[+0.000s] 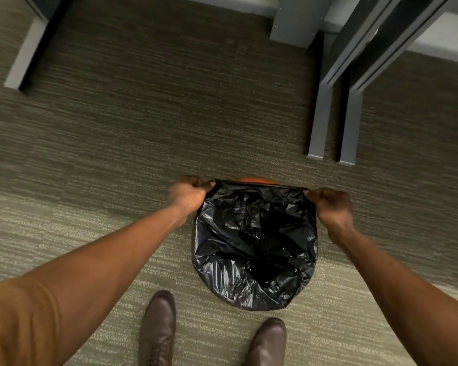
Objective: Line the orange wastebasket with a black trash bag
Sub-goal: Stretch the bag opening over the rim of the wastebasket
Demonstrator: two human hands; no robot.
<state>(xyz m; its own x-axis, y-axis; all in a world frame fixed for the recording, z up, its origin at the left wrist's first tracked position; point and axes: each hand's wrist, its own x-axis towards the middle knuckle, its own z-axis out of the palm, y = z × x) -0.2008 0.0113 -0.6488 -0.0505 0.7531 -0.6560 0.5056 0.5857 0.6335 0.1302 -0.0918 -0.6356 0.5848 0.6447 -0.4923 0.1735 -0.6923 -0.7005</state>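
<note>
A crinkled black trash bag (254, 241) covers nearly all of the orange wastebasket (258, 180), of which only a thin strip of the far rim shows. The basket stands on the carpet just ahead of my feet. My left hand (188, 192) pinches the bag's far edge at the left corner. At the right corner my right hand (331, 204) grips the same edge. Between the two hands the edge is stretched taut in a straight line just short of the far rim.
Grey metal desk legs (320, 120) stand on the carpet beyond the basket at the right, another leg (24, 56) at the far left. My two brown shoes (158, 331) are at the bottom, close to the basket's near side. Striped carpet (143, 114) surrounds everything.
</note>
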